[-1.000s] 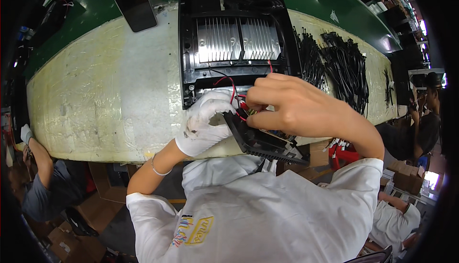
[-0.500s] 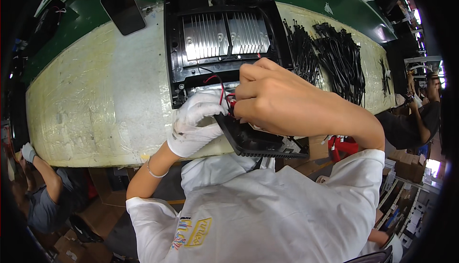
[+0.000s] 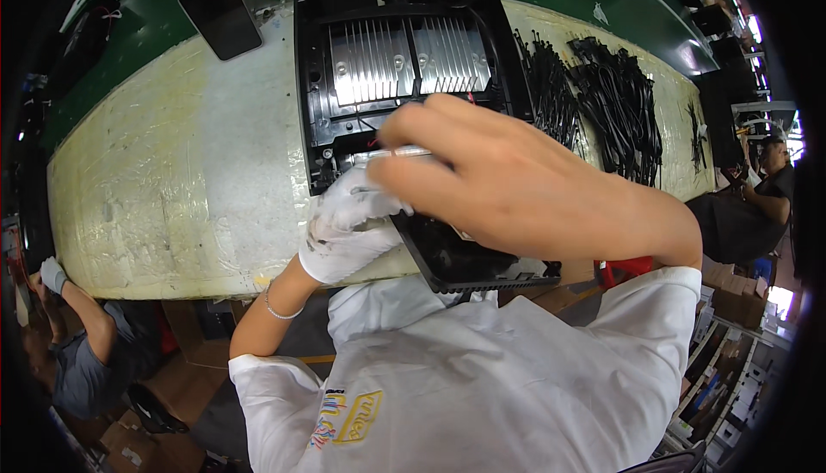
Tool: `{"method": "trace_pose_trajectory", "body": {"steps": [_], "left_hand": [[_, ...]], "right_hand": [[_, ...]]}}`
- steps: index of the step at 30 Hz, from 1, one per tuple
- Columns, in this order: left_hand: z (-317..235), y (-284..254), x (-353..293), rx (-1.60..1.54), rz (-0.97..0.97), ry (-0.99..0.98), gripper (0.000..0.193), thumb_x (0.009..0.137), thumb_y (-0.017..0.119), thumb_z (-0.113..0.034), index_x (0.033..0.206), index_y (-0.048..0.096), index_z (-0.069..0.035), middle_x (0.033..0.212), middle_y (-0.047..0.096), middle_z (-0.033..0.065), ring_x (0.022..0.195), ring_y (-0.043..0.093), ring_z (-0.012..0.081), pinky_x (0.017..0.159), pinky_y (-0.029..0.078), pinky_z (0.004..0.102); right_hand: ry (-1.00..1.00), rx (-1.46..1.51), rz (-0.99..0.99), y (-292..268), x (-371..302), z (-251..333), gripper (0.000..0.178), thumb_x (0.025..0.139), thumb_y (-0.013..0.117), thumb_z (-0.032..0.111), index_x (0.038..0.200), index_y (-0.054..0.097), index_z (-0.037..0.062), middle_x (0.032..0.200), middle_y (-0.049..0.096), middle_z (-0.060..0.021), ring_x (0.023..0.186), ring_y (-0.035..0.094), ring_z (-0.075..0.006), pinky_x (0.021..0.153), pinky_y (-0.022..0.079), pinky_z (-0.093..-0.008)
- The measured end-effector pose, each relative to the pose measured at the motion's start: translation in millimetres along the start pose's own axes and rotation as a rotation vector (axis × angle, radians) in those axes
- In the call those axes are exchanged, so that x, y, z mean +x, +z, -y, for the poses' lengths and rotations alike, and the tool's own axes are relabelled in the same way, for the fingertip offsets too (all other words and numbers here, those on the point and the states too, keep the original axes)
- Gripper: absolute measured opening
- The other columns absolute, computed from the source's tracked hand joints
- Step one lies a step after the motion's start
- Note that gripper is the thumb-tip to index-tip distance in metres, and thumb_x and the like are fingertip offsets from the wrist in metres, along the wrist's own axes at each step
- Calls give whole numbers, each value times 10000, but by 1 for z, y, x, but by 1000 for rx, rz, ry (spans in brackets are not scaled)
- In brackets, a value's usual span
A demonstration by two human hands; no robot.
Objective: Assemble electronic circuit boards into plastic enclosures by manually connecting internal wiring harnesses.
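My left hand (image 3: 348,230), in a white glove smudged with dark marks, is closed at the left corner of a black plastic cover (image 3: 452,262), which tilts over the bench's near edge. My bare right hand (image 3: 490,172) reaches across just above the gloved fingers. Motion smears its thumb and fingertips, so what they hold, if anything, does not show. Behind both hands lies a large black housing (image 3: 305,86) with two finned silver heat sinks (image 3: 370,64). A short bit of red wire (image 3: 372,142) shows beside my right fingers; the rest is hidden.
Bundles of black cables (image 3: 615,111) lie right of the housing on the film-covered bench (image 3: 172,180). A phone-like device (image 3: 220,17) stands at the back left. One person (image 3: 82,344) is at the left, another (image 3: 766,189) at the right. Cardboard boxes (image 3: 736,296) sit lower right.
My right hand has moved left and slightly up, over my gloved fingers, and covers the red wires seen between the hands before. The left hand and cover have barely moved.
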State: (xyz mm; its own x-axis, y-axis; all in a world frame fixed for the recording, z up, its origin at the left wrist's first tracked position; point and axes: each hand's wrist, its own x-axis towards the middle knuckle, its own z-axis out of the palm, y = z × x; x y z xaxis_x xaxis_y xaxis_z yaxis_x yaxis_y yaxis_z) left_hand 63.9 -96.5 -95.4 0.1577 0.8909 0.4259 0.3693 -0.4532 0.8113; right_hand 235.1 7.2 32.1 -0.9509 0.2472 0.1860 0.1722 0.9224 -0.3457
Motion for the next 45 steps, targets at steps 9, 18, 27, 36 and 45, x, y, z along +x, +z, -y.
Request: {"method": "trace_pose_trajectory", "body": {"steps": [9, 18, 27, 36, 45], "left_hand": [[10, 0, -3, -130, 20, 13, 240, 690, 767, -35, 915, 687, -67, 1042, 629, 79, 1026, 604, 268, 867, 508, 376], [14, 3, 0, -129, -19, 96, 217, 701, 764, -41, 893, 664, -55, 1042, 636, 88, 1035, 615, 291, 887, 501, 381], [18, 11, -8, -317, -46, -57, 272, 699, 752, -18, 940, 629, -48, 1061, 641, 102, 1057, 607, 302, 903, 488, 393], [14, 0, -1, -108, 63, -13, 253, 711, 726, -36, 955, 672, -79, 1059, 617, 106, 1073, 573, 293, 910, 471, 390], [12, -3, -1, -53, 141, 5, 289, 673, 717, -59, 960, 698, -89, 1019, 584, 104, 1055, 553, 292, 900, 472, 396]], "right_hand": [[-148, 222, 221, -1, -11, -21, 169, 643, 654, 20, 799, 599, -15, 817, 543, -81, 802, 512, -254, 686, 474, -333], [63, 159, 570, 1, 1, -20, 130, 661, 651, -34, 768, 577, -32, 872, 585, -131, 915, 558, -297, 760, 484, -382], [-183, 167, 280, 0, 1, -26, 214, 750, 653, -22, 955, 596, -4, 900, 587, -93, 862, 530, -286, 759, 469, -373], [-29, 173, 285, 4, -10, -25, 218, 676, 648, -32, 891, 609, -35, 890, 563, -115, 872, 495, -282, 759, 456, -330], [-90, 120, 420, -2, -1, -16, 156, 647, 658, -1, 771, 568, -33, 820, 511, -108, 863, 457, -272, 748, 435, -345]]}}
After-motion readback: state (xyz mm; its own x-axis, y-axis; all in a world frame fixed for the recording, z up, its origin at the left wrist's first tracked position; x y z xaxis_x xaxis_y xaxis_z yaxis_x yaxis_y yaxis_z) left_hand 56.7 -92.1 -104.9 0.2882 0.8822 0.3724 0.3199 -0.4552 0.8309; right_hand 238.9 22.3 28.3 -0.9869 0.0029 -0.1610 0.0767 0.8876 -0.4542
